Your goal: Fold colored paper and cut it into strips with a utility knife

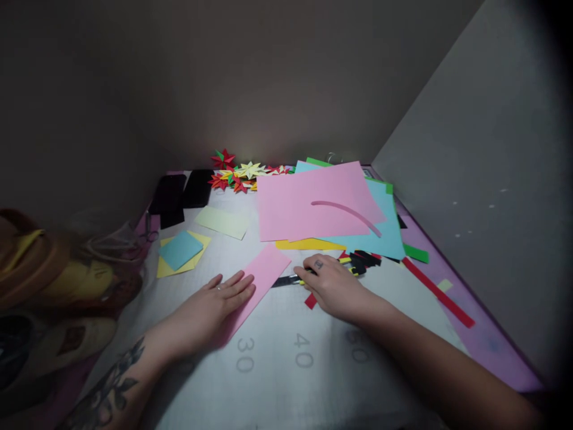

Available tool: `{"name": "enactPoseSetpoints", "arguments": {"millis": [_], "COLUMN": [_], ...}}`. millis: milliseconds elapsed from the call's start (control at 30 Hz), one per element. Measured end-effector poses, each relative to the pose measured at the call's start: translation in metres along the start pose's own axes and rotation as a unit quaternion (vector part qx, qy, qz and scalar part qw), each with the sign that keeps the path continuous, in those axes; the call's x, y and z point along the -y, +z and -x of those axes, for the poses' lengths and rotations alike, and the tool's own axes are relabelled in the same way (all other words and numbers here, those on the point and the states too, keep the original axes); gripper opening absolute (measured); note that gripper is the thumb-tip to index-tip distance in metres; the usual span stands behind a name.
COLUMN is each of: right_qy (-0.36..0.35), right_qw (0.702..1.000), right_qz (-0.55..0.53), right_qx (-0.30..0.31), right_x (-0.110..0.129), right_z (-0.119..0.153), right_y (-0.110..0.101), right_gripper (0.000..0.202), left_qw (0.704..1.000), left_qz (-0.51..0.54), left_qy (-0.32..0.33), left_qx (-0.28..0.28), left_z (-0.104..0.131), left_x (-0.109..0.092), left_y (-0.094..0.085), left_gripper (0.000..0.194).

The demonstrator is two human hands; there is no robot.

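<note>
My left hand [227,300] lies flat, fingers stretched, on a folded-looking pink paper strip [268,266] that is set at a slant on the white mat. My right hand [333,286] has its fingers closed around a yellow and black utility knife [286,280]. The knife's dark blade end points left and meets the strip's right edge, or lies just beside it. Part of its body is hidden under my hand. A small red paper scrap [310,301] lies below my right fingers. Black paper scraps [367,259] lie beyond the knife.
Large pink sheets [308,197] overlap blue sheets [388,230] at the back, a curled pink strip [347,209] on top. Folded paper stars [248,170] line the wall. Left are phones [198,188], scissors [149,230] and a blue square [181,251]; right, a red strip [439,292].
</note>
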State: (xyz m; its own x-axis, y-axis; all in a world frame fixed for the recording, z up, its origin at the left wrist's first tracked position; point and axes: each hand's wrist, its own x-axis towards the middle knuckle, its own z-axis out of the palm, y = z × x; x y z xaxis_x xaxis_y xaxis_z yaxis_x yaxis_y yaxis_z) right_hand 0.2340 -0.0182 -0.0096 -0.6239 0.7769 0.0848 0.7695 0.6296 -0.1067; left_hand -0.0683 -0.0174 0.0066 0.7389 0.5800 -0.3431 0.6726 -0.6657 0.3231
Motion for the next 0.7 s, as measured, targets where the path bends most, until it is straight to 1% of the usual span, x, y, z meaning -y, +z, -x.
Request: {"name": "enactPoseSetpoints", "arguments": {"millis": [133,300,500,567,700], "right_qy": [-0.006,-0.013,-0.027,-0.032,-0.029], "right_qw": [1.000,1.000,0.999,0.999,0.999], "right_qz": [-0.003,0.007,-0.003,-0.007,-0.005], "right_qx": [0.007,0.004,0.039,0.039,0.021], "right_x": [0.003,0.003,0.012,0.015,0.018], "right_z": [0.003,0.010,-0.001,0.000,0.006], "right_y": [0.000,0.002,0.001,0.001,0.001], "right_gripper": [0.034,0.037,0.042,0.040,0.032], "left_qw": [1.000,1.000,1.000,0.999,1.000], "left_qz": [0.005,0.006,0.019,0.022,0.021], "left_qy": [-0.003,0.007,-0.016,-0.020,-0.013], "left_qx": [0.005,-0.001,0.015,0.021,0.014], "left_z": [-0.001,-0.001,-0.001,-0.001,0.000], "left_x": [-0.002,-0.001,-0.008,-0.009,-0.007], "left_y": [-0.006,-0.004,-0.010,-0.011,-0.009], "left_gripper": [0.069,0.068,0.065,0.065,0.067]}}
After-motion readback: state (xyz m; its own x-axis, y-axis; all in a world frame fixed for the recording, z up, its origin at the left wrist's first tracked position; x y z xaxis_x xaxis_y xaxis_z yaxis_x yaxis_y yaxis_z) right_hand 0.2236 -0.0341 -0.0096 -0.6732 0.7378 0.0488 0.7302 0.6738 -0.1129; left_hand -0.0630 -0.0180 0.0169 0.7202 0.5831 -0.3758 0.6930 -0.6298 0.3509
